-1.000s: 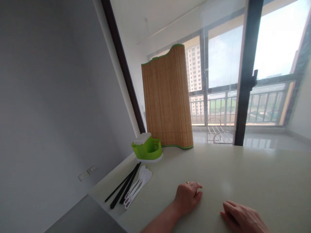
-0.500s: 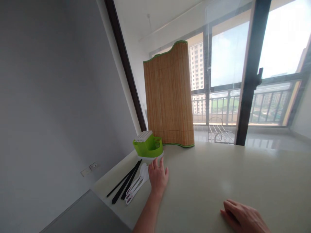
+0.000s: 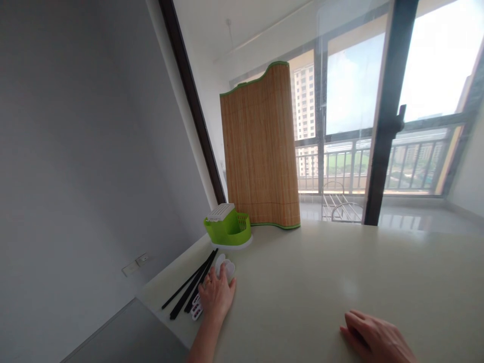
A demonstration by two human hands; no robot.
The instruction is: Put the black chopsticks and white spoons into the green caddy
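Observation:
Several white plastic spoons (image 3: 229, 268) lie side by side on the pale table, bowls toward the back. Over their handles is my left hand (image 3: 218, 297), palm down with its fingers apart, hiding the middle of the spoons. Whether the fingertips touch them is hard to tell. Just left of the spoons, black chopsticks (image 3: 188, 292) are spread in a narrow fan. Behind them stands a green utensil holder (image 3: 229, 234) with a white slotted top and white base. My right hand (image 3: 378, 335) rests curled on the table at the lower right, with nothing visible in it.
A bamboo mat (image 3: 260, 151) with green edging stands upright at the table's back, against the glass. The pale table (image 3: 302, 282) meets a grey wall (image 3: 94, 201) at the left. A grey surface (image 3: 151, 338) adjoins its near left edge.
My left hand has moved left and nearer to me, from beside the utensil holder's base to above the spoon handles. My right hand stays curled in place.

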